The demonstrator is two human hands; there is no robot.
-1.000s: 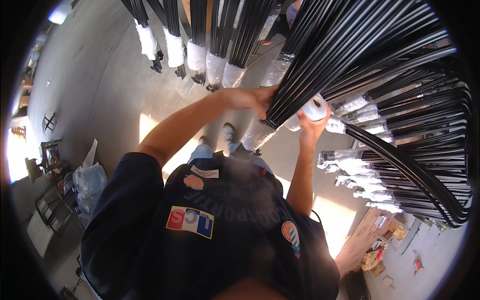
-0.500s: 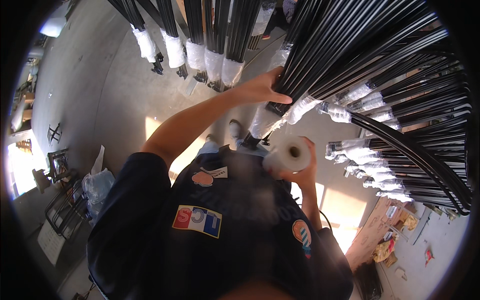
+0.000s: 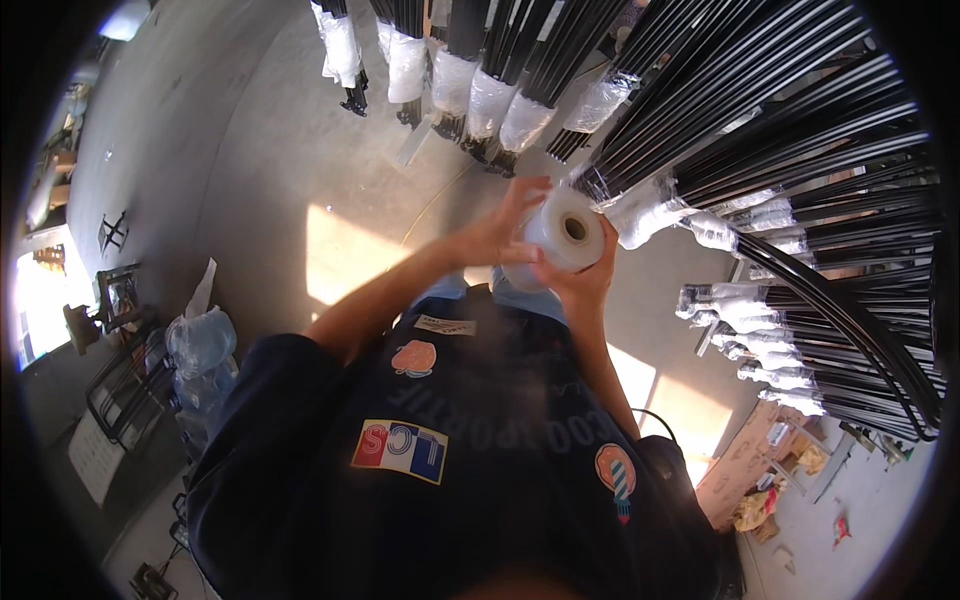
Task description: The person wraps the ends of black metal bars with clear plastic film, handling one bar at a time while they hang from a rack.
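A roll of clear stretch film is between my two hands, its hollow core facing up. My right hand closes round its near and right side. On the left side, my left hand curls its fingers and thumb against the roll. Just beyond it stands a bundle of long black rods. The bundle's lower end is partly hidden behind the roll and my hands, with clear film showing around it.
Several more bundles of black rods stand ahead, their ends wrapped in film. To the right are further wrapped bundles and curved black rods. Large clear plastic bottles and black metal frames stand at the left. Cardboard lies lower right.
My left hand has let go of the rod bundle and come to the roll's side. My right hand has raised the roll up toward the bundle. The view has shifted somewhat.
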